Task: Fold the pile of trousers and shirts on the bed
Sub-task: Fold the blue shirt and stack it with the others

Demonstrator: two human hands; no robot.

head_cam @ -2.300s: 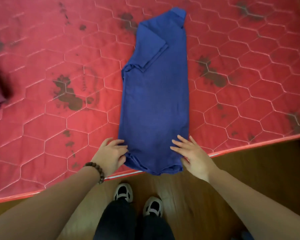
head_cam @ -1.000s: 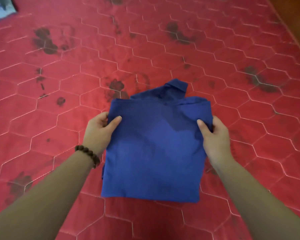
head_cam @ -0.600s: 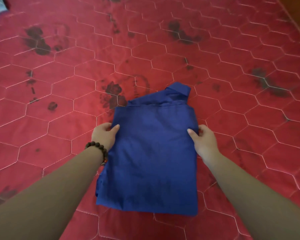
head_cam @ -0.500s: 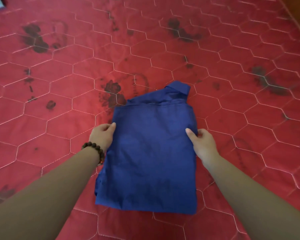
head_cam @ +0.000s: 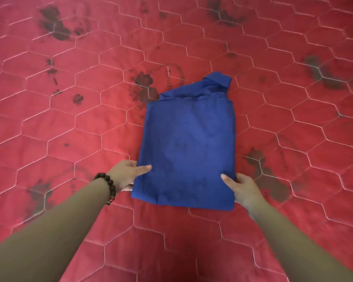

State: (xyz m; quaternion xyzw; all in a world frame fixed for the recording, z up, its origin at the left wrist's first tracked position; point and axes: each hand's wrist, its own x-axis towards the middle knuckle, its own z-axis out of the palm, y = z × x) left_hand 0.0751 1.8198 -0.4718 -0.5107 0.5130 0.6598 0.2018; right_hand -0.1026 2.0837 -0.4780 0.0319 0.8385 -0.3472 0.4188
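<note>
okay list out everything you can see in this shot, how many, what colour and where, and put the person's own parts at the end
shirt: one, blue, folded into a rough rectangle in the middle of the mattress, collar end poking out at the far edge
mattress: one, red with pale hexagon quilting and dark printed patches, fills the whole view
bracelet: one, dark brown beads, round the left wrist
left hand: one, at the shirt's near left edge, thumb on top of the cloth, fingers tucked under, grip on the fold
right hand: one, at the shirt's near right corner, thumb on top, fingers under the edge
forearms: two, bare, reaching in from the bottom corners
</note>
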